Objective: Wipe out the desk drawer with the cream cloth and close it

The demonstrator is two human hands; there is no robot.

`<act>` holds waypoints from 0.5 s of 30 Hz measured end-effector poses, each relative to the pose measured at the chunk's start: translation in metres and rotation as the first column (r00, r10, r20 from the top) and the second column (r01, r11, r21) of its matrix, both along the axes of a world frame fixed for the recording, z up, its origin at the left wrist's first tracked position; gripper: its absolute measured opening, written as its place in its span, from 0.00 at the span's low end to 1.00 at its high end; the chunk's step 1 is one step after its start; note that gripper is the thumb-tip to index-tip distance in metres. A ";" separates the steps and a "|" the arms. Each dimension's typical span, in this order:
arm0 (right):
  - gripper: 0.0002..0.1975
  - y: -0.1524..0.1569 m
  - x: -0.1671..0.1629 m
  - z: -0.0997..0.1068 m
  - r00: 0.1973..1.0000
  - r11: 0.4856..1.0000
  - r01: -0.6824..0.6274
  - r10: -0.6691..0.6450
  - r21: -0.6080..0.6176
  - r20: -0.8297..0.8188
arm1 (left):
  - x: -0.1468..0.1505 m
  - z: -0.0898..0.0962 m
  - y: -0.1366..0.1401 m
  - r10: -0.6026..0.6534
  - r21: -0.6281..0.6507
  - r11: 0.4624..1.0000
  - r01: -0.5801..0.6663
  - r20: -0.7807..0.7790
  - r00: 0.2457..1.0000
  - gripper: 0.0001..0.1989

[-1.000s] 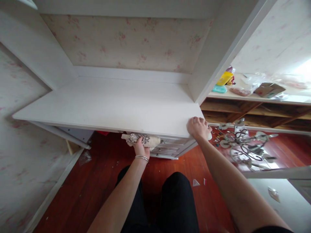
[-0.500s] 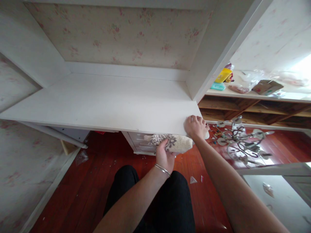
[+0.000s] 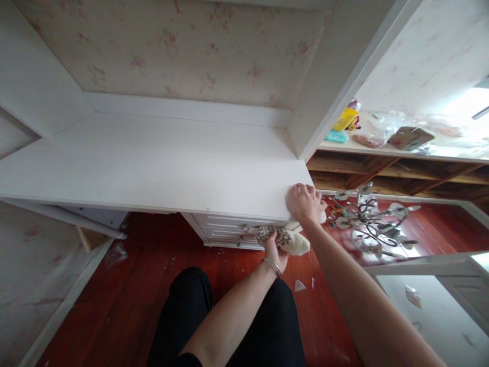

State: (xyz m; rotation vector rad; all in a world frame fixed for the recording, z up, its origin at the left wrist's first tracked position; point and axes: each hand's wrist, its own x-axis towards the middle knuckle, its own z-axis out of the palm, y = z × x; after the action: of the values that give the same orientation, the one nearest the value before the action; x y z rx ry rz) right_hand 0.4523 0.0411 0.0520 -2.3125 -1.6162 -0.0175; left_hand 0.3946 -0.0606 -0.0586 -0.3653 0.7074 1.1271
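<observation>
My left hand [image 3: 275, 250] is closed around a folded towel [image 3: 296, 242], cream-coloured with a dark scroll pattern. It holds the towel just below the front edge of a white desk [image 3: 160, 163], in front of the drawers [image 3: 217, 229]. Whether the towel touches the drawer fronts I cannot tell. On top of the desk, at its right front corner, rests my right hand [image 3: 305, 204], its fingers somewhat bent and apart. No object shows in it, though its palm is hidden.
A chandelier [image 3: 376, 224] lies on the red wooden floor [image 3: 153, 285] to the right. Behind it runs a low shelf unit [image 3: 355, 165] with a cardboard box [image 3: 410, 137] and plastic bags on top. A white panelled piece [image 3: 428, 300] lies at lower right. Plastic scraps [image 3: 300, 285] litter the floor.
My left hand has moved the towel down and to the right, off the desk's front edge; more of the drawers shows. My right hand stays on the corner. The view has shifted slightly.
</observation>
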 end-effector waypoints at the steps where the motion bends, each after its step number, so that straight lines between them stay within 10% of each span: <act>1: 0.26 0.000 0.000 0.000 1.000 1.000 0.001 -0.001 0.005 -0.003 | -0.003 -0.007 0.000 0.003 -0.009 1.000 -0.003 -0.015 1.000 0.13; 15: 0.26 -0.001 0.002 -0.001 1.000 1.000 -0.015 0.015 0.013 -0.001 | -0.153 -0.012 -0.008 0.374 0.057 0.925 -0.375 -0.310 0.874 0.09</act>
State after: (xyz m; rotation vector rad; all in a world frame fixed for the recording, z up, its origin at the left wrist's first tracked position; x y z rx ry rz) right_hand 0.4538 0.0404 0.0511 -2.2902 -1.6276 -0.0238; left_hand 0.2414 -0.0691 -0.0708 -0.3380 0.9474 1.5769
